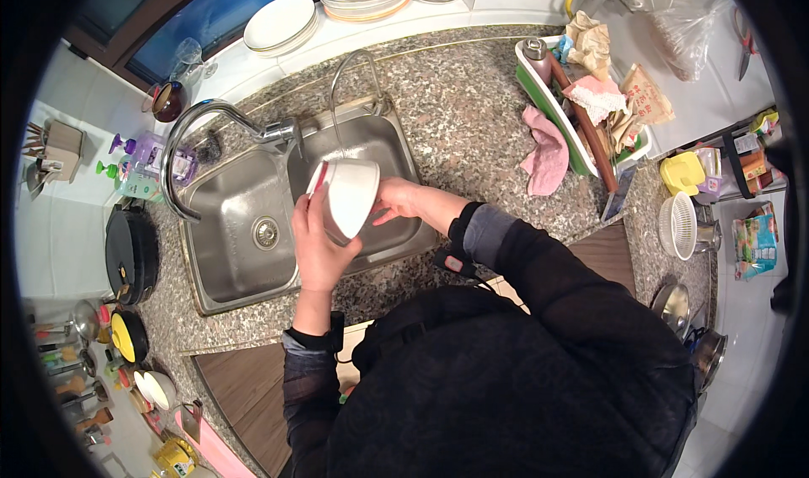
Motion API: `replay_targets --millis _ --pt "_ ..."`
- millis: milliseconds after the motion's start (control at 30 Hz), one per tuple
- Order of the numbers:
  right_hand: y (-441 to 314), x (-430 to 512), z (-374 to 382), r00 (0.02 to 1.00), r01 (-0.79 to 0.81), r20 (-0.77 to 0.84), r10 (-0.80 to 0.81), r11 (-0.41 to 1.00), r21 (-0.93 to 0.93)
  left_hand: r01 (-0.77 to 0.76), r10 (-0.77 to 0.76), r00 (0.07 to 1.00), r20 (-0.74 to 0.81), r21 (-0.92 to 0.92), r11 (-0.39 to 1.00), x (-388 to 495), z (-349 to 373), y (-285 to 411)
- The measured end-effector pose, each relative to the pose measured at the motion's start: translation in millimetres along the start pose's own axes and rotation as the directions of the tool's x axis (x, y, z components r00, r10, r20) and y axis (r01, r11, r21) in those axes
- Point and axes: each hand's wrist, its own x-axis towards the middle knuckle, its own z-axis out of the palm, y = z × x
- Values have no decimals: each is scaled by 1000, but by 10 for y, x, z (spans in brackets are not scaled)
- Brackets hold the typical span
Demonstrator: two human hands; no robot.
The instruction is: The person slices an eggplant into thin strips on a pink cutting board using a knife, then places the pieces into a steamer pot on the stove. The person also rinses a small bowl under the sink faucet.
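Observation:
A white bowl (354,194) with a red band at its rim is tilted on its side above the right basin of a steel double sink (392,143). My left hand (319,244) grips it at the rim, thumb low on its wall. Behind the bowl's right side is my right hand (399,201), fingers partly hidden; whether it grips the bowl cannot be told. A thin curved spout (335,92) reaches over the same basin. The large chrome faucet (221,108) arches over the left basin (237,225).
Stacked white plates (281,23) stand on the sill. Soap bottles (167,156) and a black pan (131,255) are left of the sink. On the right counter lie a pink cloth (546,152) and a green-and-white bin (556,121) with a rolling pin and paper bags.

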Motion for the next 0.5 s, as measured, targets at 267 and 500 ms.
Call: replay_targets --millis 267,500 --pt "-124 -297 -78 989 -18 -144 -8 985 -172 -79 73 997 35 222 972 -237 1 112" --pt "-263 -736 -272 974 179 -135 -183 983 -42 742 -653 381 655 -638 -207 -14 469 -449"
